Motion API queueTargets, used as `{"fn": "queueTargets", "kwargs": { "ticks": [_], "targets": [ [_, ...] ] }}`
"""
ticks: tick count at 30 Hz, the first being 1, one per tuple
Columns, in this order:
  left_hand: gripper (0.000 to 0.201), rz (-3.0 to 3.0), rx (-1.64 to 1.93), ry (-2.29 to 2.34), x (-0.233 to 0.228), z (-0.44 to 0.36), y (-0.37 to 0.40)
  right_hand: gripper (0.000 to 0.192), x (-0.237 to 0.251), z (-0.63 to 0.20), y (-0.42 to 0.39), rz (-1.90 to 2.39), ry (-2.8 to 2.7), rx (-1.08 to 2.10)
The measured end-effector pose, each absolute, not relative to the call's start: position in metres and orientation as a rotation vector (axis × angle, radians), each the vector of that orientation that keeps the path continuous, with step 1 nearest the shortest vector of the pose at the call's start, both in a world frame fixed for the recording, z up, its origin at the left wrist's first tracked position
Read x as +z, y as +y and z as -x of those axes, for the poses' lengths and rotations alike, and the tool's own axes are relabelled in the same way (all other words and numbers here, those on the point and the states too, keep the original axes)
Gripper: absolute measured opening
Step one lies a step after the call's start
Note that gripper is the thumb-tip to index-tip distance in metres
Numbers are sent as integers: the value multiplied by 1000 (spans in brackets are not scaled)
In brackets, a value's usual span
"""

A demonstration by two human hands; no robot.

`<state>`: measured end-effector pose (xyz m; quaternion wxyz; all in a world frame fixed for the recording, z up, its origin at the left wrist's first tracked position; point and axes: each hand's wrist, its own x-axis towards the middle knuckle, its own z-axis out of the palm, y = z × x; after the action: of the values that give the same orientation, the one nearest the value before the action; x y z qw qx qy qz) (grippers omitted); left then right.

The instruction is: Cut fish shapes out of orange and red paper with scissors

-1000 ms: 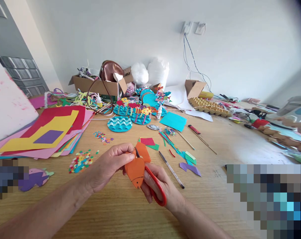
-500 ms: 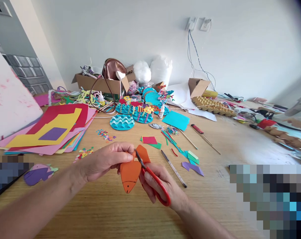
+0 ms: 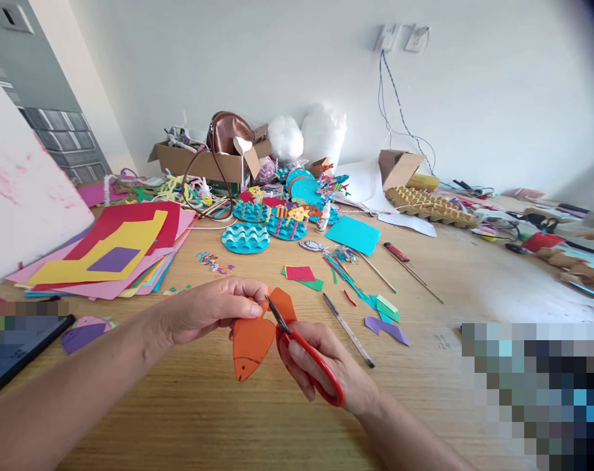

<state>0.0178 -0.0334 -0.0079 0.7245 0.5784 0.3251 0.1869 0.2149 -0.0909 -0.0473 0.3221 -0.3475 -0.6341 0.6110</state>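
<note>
Pinched in my left hand (image 3: 228, 304) is an orange paper fish (image 3: 252, 343) with a drawn eye, mouth and gill line, its head pointing down toward me. My right hand (image 3: 321, 363) grips red-handled scissors (image 3: 321, 376). Their dark blades (image 3: 279, 314) lie at the narrow tail end, close to my left fingertips, with an orange scrap (image 3: 283, 303) behind them. Whether the blades are fully closed I cannot tell. A pen (image 3: 349, 330) lies on the table to the right of the scissors.
Coloured sheets (image 3: 105, 245) are stacked at the left, near a purple paper fish (image 3: 84, 337). Blue wavy decorations (image 3: 245, 239), a glue bottle (image 3: 322, 219) and a blue sheet (image 3: 353, 234) stand or lie farther back. A utility knife (image 3: 396, 252) and paper scraps (image 3: 386, 330) are at the right.
The camera view has shifted slightly, so the table items appear farther right. The fish's head has swung a little to the left, and the scissors sit slightly farther from its body.
</note>
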Motion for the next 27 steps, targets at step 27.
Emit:
{"fn": "queueTargets", "kwargs": {
  "ticks": [27],
  "targets": [
    [13, -1598, 478, 913, -5, -9, -32, 34, -45, -213, -82, 919, -1542, 1528]
  ]
}}
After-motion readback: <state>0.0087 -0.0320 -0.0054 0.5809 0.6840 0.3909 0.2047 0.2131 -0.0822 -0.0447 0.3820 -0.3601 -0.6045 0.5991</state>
